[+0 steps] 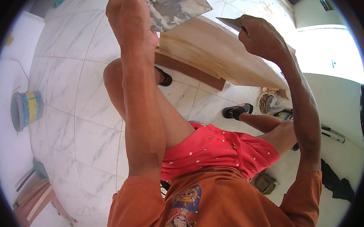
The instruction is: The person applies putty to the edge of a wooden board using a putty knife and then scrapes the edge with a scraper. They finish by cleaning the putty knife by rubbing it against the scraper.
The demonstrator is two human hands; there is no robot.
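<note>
Compound point(158, 21), whitish and grey, is carried in uneven smears on a flat plate point(198, 6) at the top of the view. The plate is gripped at its near side by the left hand point(129, 14); the fingers of that hand are partly hidden and cut off by the upper edge of the view, so their exact placement cannot be told. A scraper point(229, 23) is held in the right hand point(262, 37), with the fingers curled closely around it and the thin blade directed toward the plate. The blade tip is positioned near the plate's corner but apart from it. A pale wooden panel point(218, 51) is located below both tools in the view and is set at a slant; contact between the blade and the panel cannot be confirmed. Along the panel's lower side, a reddish-brown wooden strip point(192, 70) is seen. One dark shoe point(165, 77) is placed just beside the strip, and the other point(236, 111) is placed beyond its end. Red shorts point(216, 150) with white stars and an orange-brown shirt point(234, 200) are worn. Veined white floor tiles point(97, 117) are visible on the left, where a blue bucket point(20, 108) with a yellow band is situated, well apart from both hands. A black cloth point(337, 181) is found at the lower right.
</note>
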